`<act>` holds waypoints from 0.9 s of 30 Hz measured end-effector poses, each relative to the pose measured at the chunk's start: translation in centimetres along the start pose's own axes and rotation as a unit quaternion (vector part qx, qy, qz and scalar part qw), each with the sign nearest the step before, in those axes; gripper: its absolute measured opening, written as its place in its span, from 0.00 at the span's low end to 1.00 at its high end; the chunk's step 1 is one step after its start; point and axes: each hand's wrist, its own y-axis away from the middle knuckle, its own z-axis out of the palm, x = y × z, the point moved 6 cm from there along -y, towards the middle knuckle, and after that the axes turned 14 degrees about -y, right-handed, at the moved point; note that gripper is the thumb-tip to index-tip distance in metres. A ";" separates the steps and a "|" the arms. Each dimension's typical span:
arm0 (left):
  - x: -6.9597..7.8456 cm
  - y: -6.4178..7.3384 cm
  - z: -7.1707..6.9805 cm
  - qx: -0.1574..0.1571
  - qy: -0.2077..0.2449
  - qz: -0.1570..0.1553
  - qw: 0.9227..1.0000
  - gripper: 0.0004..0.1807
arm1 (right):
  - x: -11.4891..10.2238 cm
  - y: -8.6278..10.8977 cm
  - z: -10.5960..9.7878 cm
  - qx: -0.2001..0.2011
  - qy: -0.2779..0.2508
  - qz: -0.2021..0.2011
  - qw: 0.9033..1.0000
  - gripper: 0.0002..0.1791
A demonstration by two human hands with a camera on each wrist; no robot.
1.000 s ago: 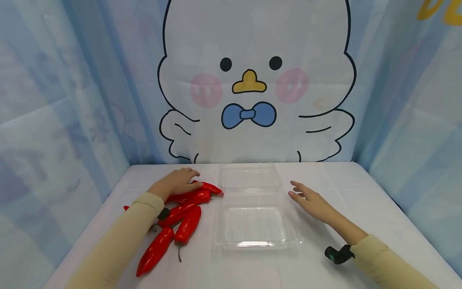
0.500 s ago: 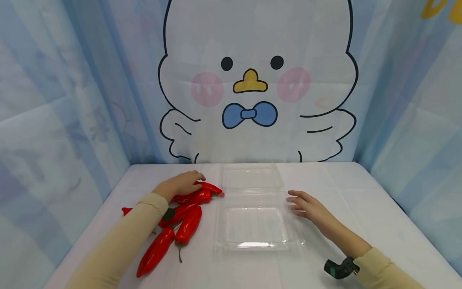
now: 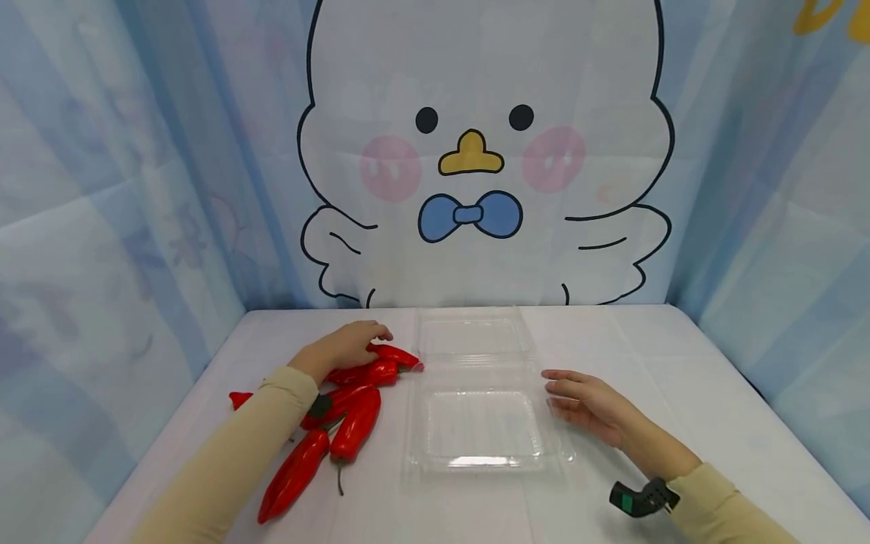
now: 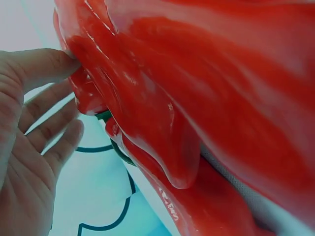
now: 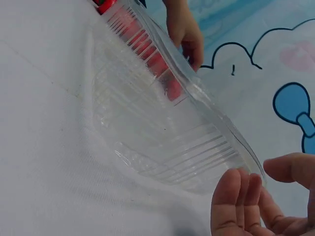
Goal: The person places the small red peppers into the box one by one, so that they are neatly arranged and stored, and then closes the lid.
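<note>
My left hand [image 3: 340,349] reaches over the far end of a group of glossy red chili peppers and pinches the farthest chili pepper [image 3: 399,357]. In the left wrist view its thumb [image 4: 49,65] presses on red skin, and some fingertips are hidden behind it. A clear plastic clamshell box [image 3: 482,423] lies open at the middle of the table, its lid [image 3: 476,332] folded back. Beside the box's right edge is my right hand [image 3: 591,408], fingers loosely bent. In the right wrist view, the rim's corner lies between its thumb [image 5: 290,168] and fingers [image 5: 226,194], which stand apart.
Several other red chili peppers, including one at the front [image 3: 294,476] and one with a long stem [image 3: 356,425], lie left of the box. A white cloth covers the table [image 3: 625,340]. Behind it hangs a curtain [image 3: 476,257] with a cartoon bird.
My left hand has moved slightly right onto the far chili pepper, which has barely shifted. My right hand has come lower and closer to the box's edge, its fingers bending more.
</note>
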 end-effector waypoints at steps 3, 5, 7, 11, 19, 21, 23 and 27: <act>0.4 0.0 -0.3 0.009 0.004 0.007 1.000 0.24 | 0.2 -0.1 -0.1 -0.004 -0.029 0.010 1.000 0.31; 0.6 -0.1 -0.4 0.011 0.000 0.012 1.000 0.24 | 0.4 -0.2 -0.1 -0.005 -0.046 0.016 0.999 0.29; 0.7 -0.2 -0.4 0.009 -0.001 0.014 1.000 0.23 | 0.5 -0.2 -0.2 -0.006 -0.057 0.021 0.998 0.28; 0.8 -0.3 -0.1 0.001 -0.007 0.012 1.000 0.23 | 0.6 -0.4 -0.2 -0.002 -0.065 0.025 0.998 0.27; 0.7 -0.3 0.2 0.003 -0.016 0.010 1.000 0.23 | 0.8 -0.5 -0.3 0.004 -0.066 0.026 0.997 0.26; 0.7 -0.2 0.1 0.002 -0.018 0.011 1.000 0.23 | 0.8 -0.6 -0.3 0.005 -0.065 0.026 0.998 0.25; 0.7 -0.2 0.0 0.004 -0.019 0.013 1.000 0.23 | 0.8 -0.6 -0.4 0.008 -0.065 0.026 0.998 0.25; 0.4 0.0 0.0 0.011 -0.017 0.014 1.000 0.22 | 0.8 -0.6 -0.4 0.008 -0.065 0.027 0.997 0.25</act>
